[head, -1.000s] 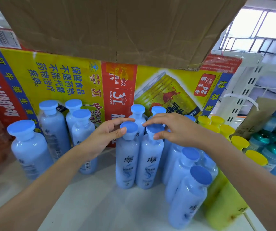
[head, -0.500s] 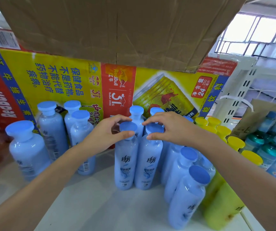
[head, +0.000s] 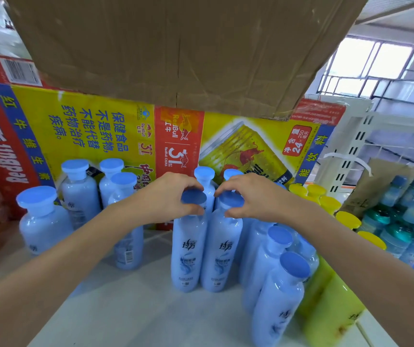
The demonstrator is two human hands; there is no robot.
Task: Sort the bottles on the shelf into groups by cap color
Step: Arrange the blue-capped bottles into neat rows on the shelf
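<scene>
My left hand [head: 173,196] is curled round the blue cap [head: 193,197] of one bottle [head: 188,249], with the thumb on the near side and the fingers over the far side. My right hand [head: 251,199] grips the cap of the neighbouring bottle [head: 222,251] the same way. Both bottles stand upright on the white shelf [head: 138,309], touching side by side, just in front of the red middle strip of the Red Bull carton [head: 96,126] at the back. In front of the carton's left half stands a loose group of four blue-capped bottles [head: 43,221]. In front of its right end a row of blue-capped bottles [head: 268,266] runs toward me, with yellow bottles [head: 326,296] just beside them on the right. Past the carton's right end, teal-capped bottles [head: 396,236] crowd together. A plain brown box [head: 176,46] sits above the carton.
</scene>
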